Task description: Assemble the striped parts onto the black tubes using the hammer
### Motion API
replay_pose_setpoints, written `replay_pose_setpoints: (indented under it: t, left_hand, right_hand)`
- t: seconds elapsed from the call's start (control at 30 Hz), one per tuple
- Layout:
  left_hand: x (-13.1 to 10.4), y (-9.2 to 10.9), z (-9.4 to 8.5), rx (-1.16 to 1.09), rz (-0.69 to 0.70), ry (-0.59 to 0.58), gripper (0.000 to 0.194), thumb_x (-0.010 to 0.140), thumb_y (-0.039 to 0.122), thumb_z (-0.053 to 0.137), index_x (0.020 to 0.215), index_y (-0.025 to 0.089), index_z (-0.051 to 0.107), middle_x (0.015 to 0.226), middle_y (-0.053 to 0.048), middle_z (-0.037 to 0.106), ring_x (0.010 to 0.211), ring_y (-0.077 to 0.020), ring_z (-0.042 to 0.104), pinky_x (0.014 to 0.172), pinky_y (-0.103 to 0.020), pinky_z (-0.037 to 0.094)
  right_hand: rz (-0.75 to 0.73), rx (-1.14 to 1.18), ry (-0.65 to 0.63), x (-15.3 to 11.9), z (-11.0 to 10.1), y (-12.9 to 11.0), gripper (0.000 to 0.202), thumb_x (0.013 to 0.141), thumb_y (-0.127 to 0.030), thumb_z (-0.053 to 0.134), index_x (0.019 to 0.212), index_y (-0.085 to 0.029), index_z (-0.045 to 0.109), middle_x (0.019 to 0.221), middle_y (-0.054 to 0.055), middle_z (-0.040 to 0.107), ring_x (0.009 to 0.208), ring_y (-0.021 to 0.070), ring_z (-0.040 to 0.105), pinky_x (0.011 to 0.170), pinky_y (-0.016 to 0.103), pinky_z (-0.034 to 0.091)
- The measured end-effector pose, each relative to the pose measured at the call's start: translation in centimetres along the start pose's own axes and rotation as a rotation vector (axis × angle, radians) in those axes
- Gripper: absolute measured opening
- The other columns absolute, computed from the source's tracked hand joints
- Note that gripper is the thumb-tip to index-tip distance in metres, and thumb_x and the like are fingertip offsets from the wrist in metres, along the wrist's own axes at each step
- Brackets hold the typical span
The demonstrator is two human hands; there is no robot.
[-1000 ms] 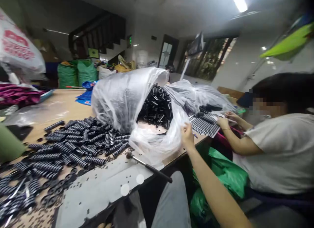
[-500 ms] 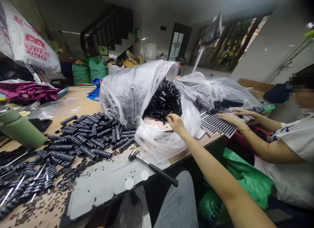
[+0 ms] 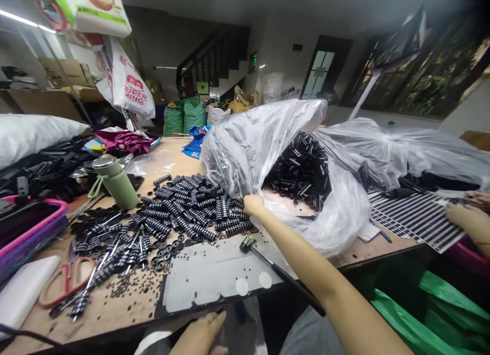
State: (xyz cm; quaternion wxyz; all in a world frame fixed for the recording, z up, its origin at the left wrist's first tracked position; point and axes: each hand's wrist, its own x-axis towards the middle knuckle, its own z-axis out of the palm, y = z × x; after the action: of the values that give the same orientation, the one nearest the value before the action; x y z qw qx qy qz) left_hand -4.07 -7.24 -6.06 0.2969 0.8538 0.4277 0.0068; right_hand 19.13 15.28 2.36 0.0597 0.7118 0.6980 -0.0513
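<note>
Plastic bag [image 3: 237, 151] is lying open on the tabletop [image 3: 103, 322], holding black pieces [image 3: 300, 171]. The right hand [image 3: 253, 205] is sitting at the opening's edge, fingers curled nearly closed, beside striped cylinders [image 3: 193, 207]; the left hand [image 3: 204, 333] is hanging loosely bent before the tabletop. What either is gripping, one cannot tell. Gentle handling should be keeping cylinders from rolling.

Right grip [image 3: 254, 205] shifted leftward, seemingly touching plastic bag [image 3: 243, 148].

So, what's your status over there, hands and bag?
Right hand at edge of plastic bag, grip unclear. Left hand low, near table. Bag open, black pieces inside. Possible obstacle: nearby hammer.
</note>
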Motion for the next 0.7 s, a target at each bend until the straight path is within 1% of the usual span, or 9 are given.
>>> replay_pose_setpoints:
  t: [0.07, 0.13, 0.23, 0.37, 0.5, 0.57, 0.6, 0.67, 0.7]
  left_hand:
    - [0.0, -0.1, -1.1, -0.063, 0.038, 0.083, 0.052, 0.073, 0.024, 0.048, 0.125, 0.021, 0.043, 0.116, -0.009, 0.056, 0.099, -0.0210, 0.056, 0.083, -0.028, 0.044]
    - [0.2, 0.3, -2.3, -0.139, 0.085, 0.145, 0.045, 0.078, 0.025, 0.043, 0.123, 0.022, 0.045, 0.108, -0.007, 0.060, 0.096, -0.0188, 0.056, 0.082, -0.027, 0.044]
    - [0.7, 1.5, -3.9, -0.221, 0.124, 0.181, 0.036, 0.084, 0.028, 0.036, 0.118, 0.024, 0.049, 0.101, -0.005, 0.062, 0.091, -0.0160, 0.058, 0.081, -0.025, 0.045]
    - [1.1, 2.4, -5.7, -0.256, 0.068, 0.274, 0.034, 0.085, 0.031, 0.036, 0.114, 0.023, 0.052, 0.102, -0.003, 0.063, 0.093, -0.0152, 0.057, 0.083, -0.026, 0.045]
    - [1.3, 1.6, -7.2, -0.291, -0.033, 0.433, 0.037, 0.086, 0.035, 0.034, 0.114, 0.019, 0.053, 0.099, -0.005, 0.064, 0.089, -0.0147, 0.059, 0.079, -0.024, 0.048]
    - [1.8, 1.3, -7.7, -0.202, -0.072, 0.582, 0.040, 0.086, 0.035, 0.033, 0.118, 0.016, 0.050, 0.103, -0.009, 0.062, 0.090, -0.0168, 0.060, 0.076, -0.027, 0.049]
    - [2.3, 1.4, -7.8, -0.101, -0.061, 0.676, 0.041, 0.086, 0.034, 0.034, 0.121, 0.016, 0.047, 0.109, -0.011, 0.059, 0.095, -0.0192, 0.058, 0.078, -0.030, 0.048]
    - [3.5, 1.7, -7.8, 0.182, 0.056, 0.829, 0.042, 0.085, 0.030, 0.038, 0.126, 0.021, 0.042, 0.122, -0.012, 0.051, 0.110, -0.0246, 0.048, 0.090, -0.041, 0.040]
    - [4.3, 1.9, -7.7, 0.322, 0.146, 0.860, 0.044, 0.083, 0.027, 0.041, 0.127, 0.024, 0.040, 0.126, -0.011, 0.046, 0.116, -0.0267, 0.042, 0.096, -0.046, 0.032]
  right_hand:
    - [-0.003, -0.035, -0.031, -0.7, 0.3, 1.3, 0.025, 0.085, -0.031, 0.047, 0.101, -0.013, 0.054, 0.103, 0.006, 0.055, 0.093, 0.0160, 0.054, 0.082, 0.038, 0.044]
    - [-0.022, -0.052, -0.054, -1.5, 0.8, 2.1, 0.024, 0.084, -0.031, 0.048, 0.100, -0.014, 0.055, 0.103, 0.006, 0.056, 0.094, 0.0162, 0.054, 0.084, 0.039, 0.043]
    - [-0.047, -0.043, -0.055, -2.2, 1.2, 2.3, 0.023, 0.084, -0.032, 0.050, 0.096, -0.014, 0.056, 0.103, 0.006, 0.056, 0.098, 0.0171, 0.052, 0.087, 0.040, 0.040]
    - [-0.087, 0.045, -0.004, -2.7, 0.6, 2.1, 0.021, 0.082, -0.032, 0.052, 0.091, -0.014, 0.058, 0.096, 0.004, 0.060, 0.094, 0.0172, 0.053, 0.088, 0.041, 0.037]
    - [-0.169, 0.184, 0.117, -4.6, -1.0, 1.8, 0.020, 0.083, -0.026, 0.047, 0.096, -0.017, 0.060, 0.097, 0.006, 0.062, 0.096, 0.0198, 0.053, 0.087, 0.039, 0.033]
    - [-0.232, 0.250, 0.167, -6.5, -1.6, 1.4, 0.025, 0.083, -0.026, 0.044, 0.103, -0.019, 0.057, 0.105, 0.006, 0.060, 0.099, 0.0191, 0.051, 0.086, 0.034, 0.034]
    - [-0.271, 0.280, 0.171, -7.6, -1.7, 1.1, 0.025, 0.082, -0.026, 0.045, 0.103, -0.019, 0.057, 0.106, 0.005, 0.060, 0.098, 0.0175, 0.052, 0.083, 0.030, 0.035]
    - [-0.348, 0.324, 0.132, -9.8, -1.4, 0.3, 0.021, 0.078, -0.027, 0.050, 0.094, -0.021, 0.061, 0.094, 0.001, 0.064, 0.084, 0.0131, 0.056, 0.072, 0.022, 0.039]
    - [-0.384, 0.344, 0.094, -10.9, -1.0, -0.2, 0.017, 0.075, -0.027, 0.054, 0.087, -0.021, 0.064, 0.085, -0.001, 0.065, 0.074, 0.0111, 0.057, 0.065, 0.019, 0.039]
